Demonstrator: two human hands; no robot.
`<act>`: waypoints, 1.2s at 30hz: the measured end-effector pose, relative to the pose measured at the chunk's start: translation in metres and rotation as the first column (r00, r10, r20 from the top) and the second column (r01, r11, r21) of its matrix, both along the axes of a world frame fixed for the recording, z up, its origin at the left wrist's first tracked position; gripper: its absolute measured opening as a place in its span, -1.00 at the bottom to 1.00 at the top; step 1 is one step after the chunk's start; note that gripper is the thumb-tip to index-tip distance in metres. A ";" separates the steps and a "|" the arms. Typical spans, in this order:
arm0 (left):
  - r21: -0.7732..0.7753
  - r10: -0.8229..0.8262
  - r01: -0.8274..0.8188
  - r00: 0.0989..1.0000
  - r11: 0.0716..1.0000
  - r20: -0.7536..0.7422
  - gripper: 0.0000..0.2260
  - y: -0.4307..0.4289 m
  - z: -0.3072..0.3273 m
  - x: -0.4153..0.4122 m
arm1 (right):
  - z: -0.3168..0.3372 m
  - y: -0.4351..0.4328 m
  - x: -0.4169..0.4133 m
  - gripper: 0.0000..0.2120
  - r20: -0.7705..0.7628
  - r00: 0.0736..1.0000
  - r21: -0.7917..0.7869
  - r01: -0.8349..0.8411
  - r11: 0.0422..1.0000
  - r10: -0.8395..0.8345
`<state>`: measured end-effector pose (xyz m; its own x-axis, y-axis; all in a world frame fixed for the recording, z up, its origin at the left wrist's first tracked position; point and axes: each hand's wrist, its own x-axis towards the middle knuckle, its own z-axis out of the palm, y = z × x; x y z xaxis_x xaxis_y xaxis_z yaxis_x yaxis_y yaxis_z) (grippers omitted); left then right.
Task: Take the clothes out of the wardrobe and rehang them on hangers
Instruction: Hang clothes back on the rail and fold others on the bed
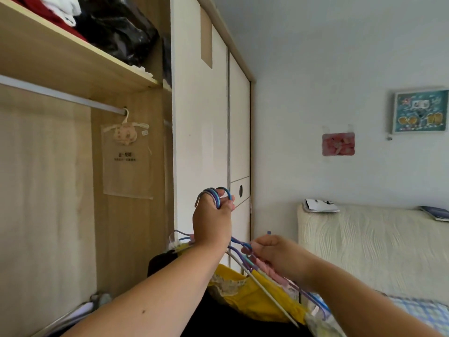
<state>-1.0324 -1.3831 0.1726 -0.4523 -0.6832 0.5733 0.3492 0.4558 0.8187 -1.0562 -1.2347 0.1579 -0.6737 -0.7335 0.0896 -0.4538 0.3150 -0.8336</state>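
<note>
My left hand (211,221) grips the hooks of several blue and purple hangers (217,194), held up in front of the white wardrobe door (201,132). Clothes hang from them below: a yellow garment (252,296), a black one (160,261) and a pink one (268,268). My right hand (273,255) pinches the shoulder bars of the hangers (239,243) to the right of my left wrist. The open wardrobe's silver rail (60,93) carries only a small hanger with a clear garment bag (127,156).
A wooden shelf (73,62) above the rail holds a black bag (116,27) and red and white cloth. A bed with a cream headboard (369,249) stands at right. A framed picture (420,110) and a pink item (338,144) hang on the wall.
</note>
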 end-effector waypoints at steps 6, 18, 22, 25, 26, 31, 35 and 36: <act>-0.012 0.152 -0.151 0.987 0.988 0.054 -0.92 -0.017 0.007 -0.003 | 0.003 -0.020 0.016 -0.37 -0.298 0.954 0.246 0.045 0.968 0.032; 0.081 -0.159 0.169 0.980 0.982 -0.121 -0.84 -0.056 0.101 0.022 | 0.055 -0.061 0.015 -0.39 -0.689 0.712 -0.038 0.151 0.988 -0.136; 0.032 -0.139 0.146 0.977 0.989 -0.159 -0.83 -0.091 0.137 0.035 | 0.091 -0.100 0.012 -0.40 -0.713 0.686 -0.100 0.102 0.990 -0.143; -0.041 -0.075 0.071 0.988 0.997 -0.131 -0.84 -0.128 0.156 0.038 | 0.112 -0.133 0.009 -0.40 -0.705 0.697 -0.125 0.056 0.991 -0.129; -0.065 -0.038 0.032 0.995 0.997 -0.097 -0.85 -0.140 0.160 0.038 | 0.118 -0.144 0.008 -0.41 -0.708 0.695 -0.125 0.048 0.991 -0.123; -0.086 0.043 -0.039 0.998 0.996 0.046 -0.83 -0.217 0.179 0.028 | 0.131 -0.217 -0.007 -0.46 -0.716 0.691 -0.125 0.013 0.992 -0.099; -0.154 0.085 -0.072 0.993 0.985 0.080 -0.87 -0.290 0.193 0.013 | 0.143 -0.293 -0.032 -0.51 -0.714 0.694 -0.144 -0.016 0.989 -0.093; -0.168 0.095 -0.079 0.991 0.983 0.089 -0.89 -0.305 0.196 0.008 | 0.146 -0.310 -0.039 -0.52 -0.722 0.686 -0.144 -0.025 0.989 -0.088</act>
